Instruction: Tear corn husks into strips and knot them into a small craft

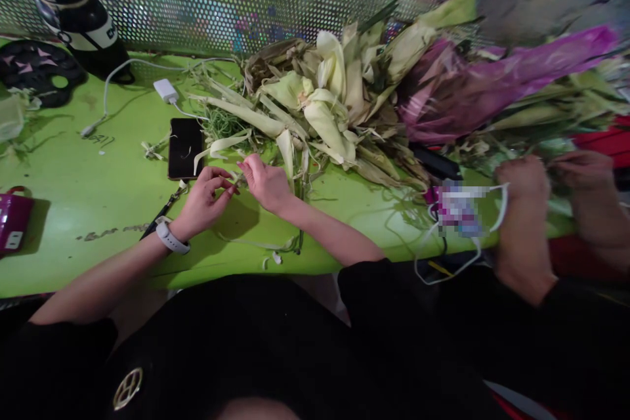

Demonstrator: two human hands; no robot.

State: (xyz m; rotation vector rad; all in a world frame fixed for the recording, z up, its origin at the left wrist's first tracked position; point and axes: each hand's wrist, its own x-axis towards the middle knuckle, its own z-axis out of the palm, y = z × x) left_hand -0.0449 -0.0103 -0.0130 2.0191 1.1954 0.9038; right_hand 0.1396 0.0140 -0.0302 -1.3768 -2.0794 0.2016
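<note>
My left hand point(207, 200), with a white watch band on its wrist, has its fingers bent and pinched at a small pale plant strip point(239, 179). Close against it, my right hand point(266, 185) pinches the same strip between thumb and fingertips; the fingers partly hide it. Just beyond both hands lie a long pale curled husk strip point(224, 144) and a tuft of thin green shreds point(221, 123). A dark phone point(186, 147) rests on the green table point(118, 190) beside my left hand.
A heap of corn husks point(329, 111) and a pink plastic bag point(443, 92) spread along the back. A dark bottle point(93, 29), white adapter point(166, 90) with cable, and purple box point(14, 220) stand left. At right, another person's hands point(524, 177) work nearby.
</note>
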